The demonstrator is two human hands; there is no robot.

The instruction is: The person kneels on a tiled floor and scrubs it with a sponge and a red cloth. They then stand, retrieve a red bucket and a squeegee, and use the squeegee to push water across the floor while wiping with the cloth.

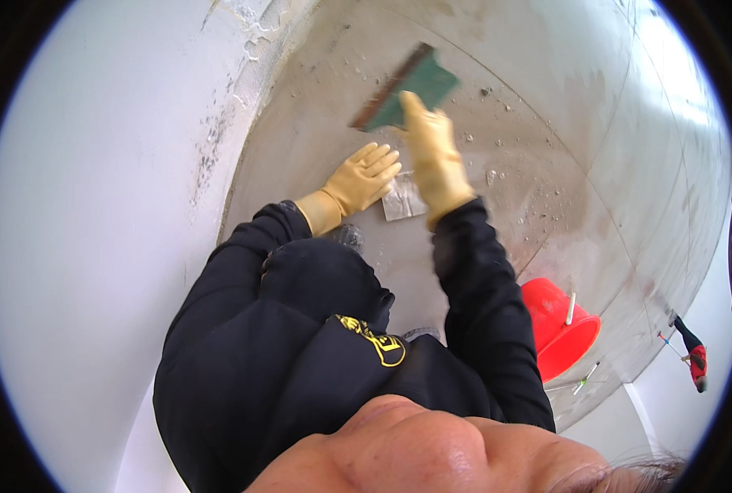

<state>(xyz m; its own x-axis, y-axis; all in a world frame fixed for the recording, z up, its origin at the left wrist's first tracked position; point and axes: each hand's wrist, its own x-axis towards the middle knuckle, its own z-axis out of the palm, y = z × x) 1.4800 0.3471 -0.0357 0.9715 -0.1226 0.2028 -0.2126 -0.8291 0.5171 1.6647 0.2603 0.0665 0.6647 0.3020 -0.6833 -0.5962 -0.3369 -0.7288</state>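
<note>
My right hand (pixel 436 156), in a yellow rubber glove, grips a green hand brush (pixel 419 86) with a reddish-brown bristle edge. The brush is slightly blurred and slants over the dusty floor ahead of me. To its near left is my left hand (pixel 359 181), also gloved in yellow, palm down with its fingers stretched out and nothing held. A flat, pale grey, roughly square piece (pixel 404 197) lies on the floor between my hands, close to the left fingertips. Its material is unclear, and the right glove partly covers it.
Crumbs of debris (pixel 538 193) are scattered over the floor at right. A white wall (pixel 119 189) with flaking plaster runs along my left. Close to my right elbow is a red bucket (pixel 547 316). Far right, a person in a red top (pixel 696 361) holds a long stick.
</note>
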